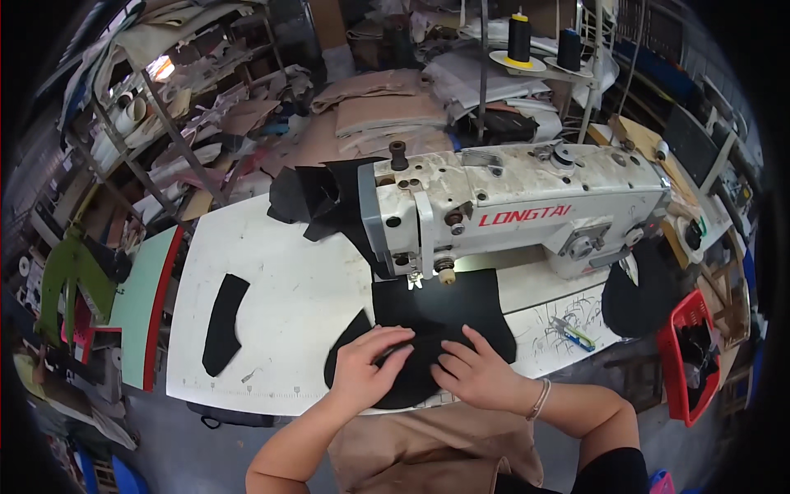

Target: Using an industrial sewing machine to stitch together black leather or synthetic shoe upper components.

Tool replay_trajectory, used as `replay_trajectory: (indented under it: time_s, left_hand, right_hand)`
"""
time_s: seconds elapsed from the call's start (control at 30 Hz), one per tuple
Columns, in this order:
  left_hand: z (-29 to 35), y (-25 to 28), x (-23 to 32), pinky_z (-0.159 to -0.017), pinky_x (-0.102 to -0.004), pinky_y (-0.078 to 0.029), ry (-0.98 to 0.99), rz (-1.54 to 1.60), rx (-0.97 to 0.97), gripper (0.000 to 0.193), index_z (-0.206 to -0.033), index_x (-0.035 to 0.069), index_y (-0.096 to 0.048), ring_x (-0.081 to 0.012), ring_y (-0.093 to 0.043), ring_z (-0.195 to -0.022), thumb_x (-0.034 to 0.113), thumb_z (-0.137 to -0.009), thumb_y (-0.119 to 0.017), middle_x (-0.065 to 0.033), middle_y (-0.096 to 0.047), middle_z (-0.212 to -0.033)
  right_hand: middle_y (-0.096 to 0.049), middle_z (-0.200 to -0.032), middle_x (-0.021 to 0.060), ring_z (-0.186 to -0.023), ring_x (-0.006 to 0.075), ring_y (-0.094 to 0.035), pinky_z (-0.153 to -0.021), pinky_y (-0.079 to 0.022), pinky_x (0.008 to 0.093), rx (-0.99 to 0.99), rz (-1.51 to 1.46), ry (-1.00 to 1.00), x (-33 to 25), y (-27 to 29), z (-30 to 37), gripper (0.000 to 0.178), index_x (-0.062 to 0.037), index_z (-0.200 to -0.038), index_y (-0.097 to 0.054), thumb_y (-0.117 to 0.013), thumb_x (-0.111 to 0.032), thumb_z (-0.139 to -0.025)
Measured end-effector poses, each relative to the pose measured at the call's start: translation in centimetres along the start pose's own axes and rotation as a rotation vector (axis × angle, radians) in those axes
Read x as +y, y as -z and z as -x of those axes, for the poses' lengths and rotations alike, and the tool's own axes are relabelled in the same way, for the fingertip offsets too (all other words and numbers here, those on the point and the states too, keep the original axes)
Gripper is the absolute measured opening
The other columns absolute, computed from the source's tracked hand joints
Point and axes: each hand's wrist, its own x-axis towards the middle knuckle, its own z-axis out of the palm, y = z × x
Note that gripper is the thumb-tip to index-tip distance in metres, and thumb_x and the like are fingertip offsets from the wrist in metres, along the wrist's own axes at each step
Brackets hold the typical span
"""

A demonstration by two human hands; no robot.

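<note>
A black fabric piece [444, 309] lies on the white sewing table, its far edge at the needle and presser foot [415, 281] of a white sewing machine [510, 198]. My left hand [370, 366] pinches a fold at its near left part between thumb and fingers. To the right, my right hand [481, 375] rests on the same fabric with fingers spread. Under and beside my left hand, more black fabric curves out; whether it is a separate layer I cannot tell. A narrow, bent black fabric piece [224, 325] lies apart at the left.
Crumpled black fabric [317, 198] sits behind the machine head. Thread snips [573, 334] lie among thread scraps on the right. A red basket [679, 358] stands past the table's right end, and thread cones [519, 39] stand above the machine. Stacked material fills the back.
</note>
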Motion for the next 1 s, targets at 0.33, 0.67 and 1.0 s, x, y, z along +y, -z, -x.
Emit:
replay_trajectory:
  time_s: [0.33, 0.67, 1.0]
  left_hand:
    - [1.0, -0.4, -0.3, -0.112, -0.0482, -0.029, -0.080, -0.128, -0.526, 0.054, -0.127, 0.010, -0.055, -0.0278, -0.045, -0.130, 0.003, -0.074, -0.067, -0.0087, -0.053, -0.134]
    - [0.5, -1.5, -0.6, -0.112, -0.0445, -0.031, -0.054, -0.033, -0.491, 0.060, -0.128, 0.010, -0.055, -0.0294, -0.043, -0.132, -0.005, -0.071, -0.060, -0.0094, -0.051, -0.137]
    - [0.6, -2.1, -0.7, -0.112, -0.0447, -0.031, -0.058, -0.022, -0.489, 0.060, -0.129, 0.010, -0.055, -0.0310, -0.042, -0.132, -0.005, -0.071, -0.059, -0.0101, -0.050, -0.138]
  right_hand:
    - [-0.063, -0.096, 0.0087, -0.102, 0.0246, -0.062, -0.096, -0.045, 0.0411, -0.110, -0.041, -0.031, 0.7, 0.2, 0.5, 0.012, -0.0085, -0.085, -0.060, -0.057, -0.013, -0.075]
    - [-0.062, -0.091, 0.0099, -0.105, 0.0266, -0.061, -0.095, -0.044, 0.0440, -0.117, -0.016, -0.061, 1.6, 0.5, 0.7, 0.010, -0.0072, -0.084, -0.055, -0.056, -0.015, -0.077]
    - [-0.063, -0.097, 0.0095, -0.106, 0.0260, -0.061, -0.096, -0.044, 0.0436, -0.096, -0.008, -0.127, 2.0, 0.6, 1.1, 0.013, -0.0075, -0.082, -0.057, -0.059, -0.009, -0.069]
